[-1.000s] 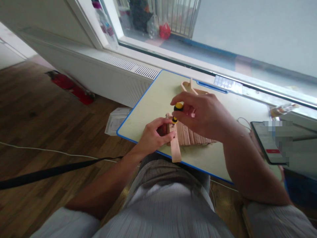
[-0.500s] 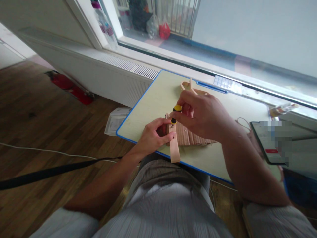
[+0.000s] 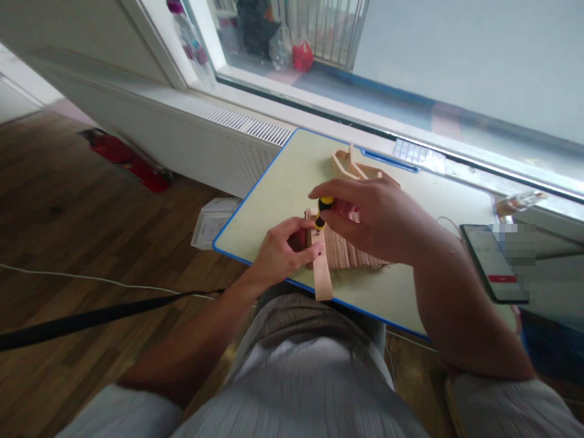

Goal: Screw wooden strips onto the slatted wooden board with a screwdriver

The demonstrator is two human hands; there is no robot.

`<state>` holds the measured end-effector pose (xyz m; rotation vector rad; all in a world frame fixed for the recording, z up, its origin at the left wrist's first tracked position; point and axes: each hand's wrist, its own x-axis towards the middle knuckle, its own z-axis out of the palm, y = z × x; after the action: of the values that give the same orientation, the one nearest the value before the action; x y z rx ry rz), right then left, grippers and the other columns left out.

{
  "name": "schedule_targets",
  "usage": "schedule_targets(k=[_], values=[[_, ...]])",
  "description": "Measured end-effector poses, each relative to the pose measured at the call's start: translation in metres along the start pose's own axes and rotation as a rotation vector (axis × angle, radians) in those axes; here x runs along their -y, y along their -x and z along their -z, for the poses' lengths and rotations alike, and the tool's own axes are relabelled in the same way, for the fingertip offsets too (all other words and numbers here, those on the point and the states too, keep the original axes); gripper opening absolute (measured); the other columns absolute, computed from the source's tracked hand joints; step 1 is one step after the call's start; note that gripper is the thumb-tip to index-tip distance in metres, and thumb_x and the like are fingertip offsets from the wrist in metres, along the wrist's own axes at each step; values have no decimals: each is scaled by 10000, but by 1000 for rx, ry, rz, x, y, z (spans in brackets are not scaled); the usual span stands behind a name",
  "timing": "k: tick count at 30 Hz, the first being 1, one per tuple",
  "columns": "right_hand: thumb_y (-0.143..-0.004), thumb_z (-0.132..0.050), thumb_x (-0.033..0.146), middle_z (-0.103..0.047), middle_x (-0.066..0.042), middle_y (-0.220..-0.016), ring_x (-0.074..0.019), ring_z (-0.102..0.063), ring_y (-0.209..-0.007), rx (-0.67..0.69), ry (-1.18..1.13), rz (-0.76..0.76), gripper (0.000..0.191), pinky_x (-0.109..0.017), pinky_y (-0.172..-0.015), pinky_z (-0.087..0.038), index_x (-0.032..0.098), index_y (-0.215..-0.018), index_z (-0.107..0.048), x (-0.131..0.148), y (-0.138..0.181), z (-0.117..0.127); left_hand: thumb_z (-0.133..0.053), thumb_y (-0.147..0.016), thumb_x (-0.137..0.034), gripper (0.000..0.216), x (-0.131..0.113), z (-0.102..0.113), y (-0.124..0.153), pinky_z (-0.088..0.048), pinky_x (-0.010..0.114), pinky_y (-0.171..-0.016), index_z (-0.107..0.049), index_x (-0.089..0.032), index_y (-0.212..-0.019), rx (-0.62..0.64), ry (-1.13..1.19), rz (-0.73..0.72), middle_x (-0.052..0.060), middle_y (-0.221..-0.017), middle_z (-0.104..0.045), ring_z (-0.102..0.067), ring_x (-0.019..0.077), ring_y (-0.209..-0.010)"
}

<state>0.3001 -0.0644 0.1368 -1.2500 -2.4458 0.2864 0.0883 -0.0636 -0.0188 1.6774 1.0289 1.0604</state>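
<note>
My right hand [image 3: 369, 219] is closed round a small screwdriver with a yellow and black handle [image 3: 323, 208], held upright with its tip down on a wooden piece. My left hand [image 3: 280, 252] pinches a light wooden strip [image 3: 322, 277] that sticks out over the near edge of the small blue-edged table [image 3: 278, 182]. Under both hands lies a slatted wooden assembly [image 3: 349, 250]. Another curved wooden part [image 3: 349, 164] rests farther back on the table.
A phone [image 3: 495, 263] lies at the right of the table, with a thin cable beside it. A radiator and a window sill run behind. On the wooden floor lie papers [image 3: 212, 222], a black strap [image 3: 91, 319], a white cord and a red object [image 3: 132, 161].
My right hand's fingers have shifted round the screwdriver handle, turning it in place. My left hand and the wooden strip have stayed where they were.
</note>
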Motion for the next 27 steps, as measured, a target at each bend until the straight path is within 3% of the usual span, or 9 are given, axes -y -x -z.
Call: schedule_targets(k=[6,11,17,22,27], values=[[-1055,-511,281,-807,-50,-924,-225,-733,-877,43,30,-48,339,-408,-868,-440,207,-1293,-742,2,1,2,-856,-847,-301,341,1,0,0,-521,252,-718,-745,-203,-1154,-3,-24,-12,-3,-977,-735,-630,124,-777],[-1026,-640,404,-761,-21,-836,-196,-660,-777,-23,37,-104,218,-368,-774,-389,217,-1095,-729,1,-5,-8,-863,-842,-313,338,-1,0,0,-500,254,-707,-744,-199,-1137,-8,-23,-4,-8,-952,-707,-596,119,-762],[-954,-709,481,-687,-3,-767,-175,-553,-696,-133,56,-159,255,-361,-725,-356,238,-904,-649,1,-11,-20,-855,-849,-336,304,-4,2,0,-459,244,-666,-745,-195,-1095,5,-48,18,-26,-864,-641,-545,118,-734],[-948,-696,371,-714,-2,-803,-187,-621,-746,-109,-26,-151,169,-369,-773,-415,233,-1045,-700,2,-10,-16,-857,-848,-333,330,-4,2,0,-492,242,-674,-749,-199,-1129,12,-45,26,-17,-878,-680,-603,131,-758],[-943,-671,299,-771,-14,-883,-194,-682,-800,-15,-86,-68,296,-365,-793,-449,244,-1222,-751,0,-3,-5,-858,-845,-318,340,-3,2,1,-531,254,-737,-758,-199,-1148,-3,-80,4,0,-948,-727,-657,145,-826]])
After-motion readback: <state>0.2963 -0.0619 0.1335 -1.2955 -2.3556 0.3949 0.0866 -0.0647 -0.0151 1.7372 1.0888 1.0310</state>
